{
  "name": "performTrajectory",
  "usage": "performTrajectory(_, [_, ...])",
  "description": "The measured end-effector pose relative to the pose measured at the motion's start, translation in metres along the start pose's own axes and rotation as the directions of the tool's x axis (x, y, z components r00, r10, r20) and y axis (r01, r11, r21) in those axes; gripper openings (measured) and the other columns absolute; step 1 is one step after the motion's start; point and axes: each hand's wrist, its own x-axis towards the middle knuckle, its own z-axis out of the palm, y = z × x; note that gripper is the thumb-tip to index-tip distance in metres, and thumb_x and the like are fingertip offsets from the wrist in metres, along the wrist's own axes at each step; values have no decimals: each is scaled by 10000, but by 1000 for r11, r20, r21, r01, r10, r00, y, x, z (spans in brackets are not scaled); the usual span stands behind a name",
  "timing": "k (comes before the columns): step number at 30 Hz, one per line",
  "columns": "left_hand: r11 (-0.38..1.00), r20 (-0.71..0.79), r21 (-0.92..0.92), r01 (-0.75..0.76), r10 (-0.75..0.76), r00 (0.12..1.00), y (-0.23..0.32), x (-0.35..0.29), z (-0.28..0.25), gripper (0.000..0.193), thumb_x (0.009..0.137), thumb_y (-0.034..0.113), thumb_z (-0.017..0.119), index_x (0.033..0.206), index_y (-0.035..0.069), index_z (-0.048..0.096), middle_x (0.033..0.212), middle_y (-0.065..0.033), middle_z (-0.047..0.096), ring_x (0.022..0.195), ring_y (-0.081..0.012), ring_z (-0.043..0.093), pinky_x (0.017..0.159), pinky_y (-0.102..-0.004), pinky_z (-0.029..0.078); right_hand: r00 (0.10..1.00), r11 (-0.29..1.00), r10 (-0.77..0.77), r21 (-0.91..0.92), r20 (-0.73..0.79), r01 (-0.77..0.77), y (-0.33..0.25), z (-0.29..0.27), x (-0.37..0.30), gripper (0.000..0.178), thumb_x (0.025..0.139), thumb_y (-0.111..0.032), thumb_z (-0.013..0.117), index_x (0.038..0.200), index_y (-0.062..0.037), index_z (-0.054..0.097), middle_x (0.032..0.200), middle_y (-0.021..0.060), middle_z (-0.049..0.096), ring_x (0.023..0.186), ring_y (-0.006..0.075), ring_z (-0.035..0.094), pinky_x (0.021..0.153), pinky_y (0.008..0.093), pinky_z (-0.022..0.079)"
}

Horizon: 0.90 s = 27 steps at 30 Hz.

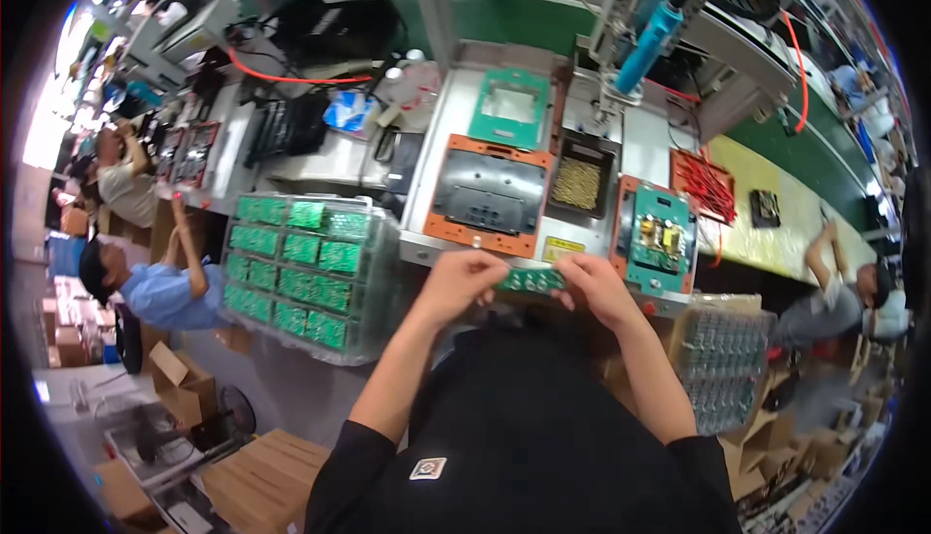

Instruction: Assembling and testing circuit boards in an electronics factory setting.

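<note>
While you hold the narrow green circuit board [531, 280] level in front of your chest, your left hand [464, 277] pinches its left end and your right hand [593, 287] pinches its right end, fingers closed on the strip, with the hands kept apart by the length of the board.

Counted from your hands: at twelve o'clock lies one orange-framed fixture [488, 196] with a dark plate inside it, and beyond it one green frame [511, 107] with a rectangular window. At one o'clock sits one dark square tray of small brass-coloured parts [580, 183]. At two o'clock one orange-edged holder carries a teal board [659, 233]. Farther out at two o'clock is one red tray [705, 185] on a yellow mat [776, 233].

At nine o'clock stands one stack of clear plastic trays [308, 277]; its top layer shows about a dozen green boards, in three rows. At four o'clock is a second clear tray stack [722, 369], its contents too small to count.

One small yellow rectangular label [557, 248] sits on the bench edge just above the board. Brown cardboard boxes [257, 481] lie at seven o'clock, two at least. One blue cylindrical tool [648, 41] hangs at one o'clock.
</note>
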Motion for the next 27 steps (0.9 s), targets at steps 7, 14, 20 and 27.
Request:
performTrajectory(7, [927,-20,289,-239,255,967,26,48,-51,142,857,40,682,988,-17,690,907,-37,694,774,-99,628,681,-229,501,928,851,-371,-410,-31,327,-18,14,61,229,887,-160,672,1072,-26,672,903,1,658,776,72,563,695,248,476])
performTrajectory(14, [792,82,501,-349,358,930,25,52,-61,149,833,-1,673,981,-5,664,1059,-55,673,827,-134,613,707,-250,487,933,795,-356,-541,-53,273,-16,27,67,228,833,-103,715,1051,-43,689,830,3,638,746,77,585,672,248,486])
performTrajectory(20, [761,144,490,-426,411,900,17,21,-51,198,828,-28,660,1024,-3,647,1122,-73,632,913,-177,627,744,-279,504,822,539,-562,-714,90,446,-12,35,37,262,784,-57,719,1040,-45,661,977,64,639,819,183,612,700,296,502])
performTrajectory(27, [716,119,520,-466,479,870,12,8,-34,194,834,-19,639,1027,0,649,1179,-109,616,943,-248,639,768,-306,515,733,327,-663,-823,150,464,-7,37,15,292,742,-40,719,1023,-45,645,1019,81,634,931,277,592,795,359,499])
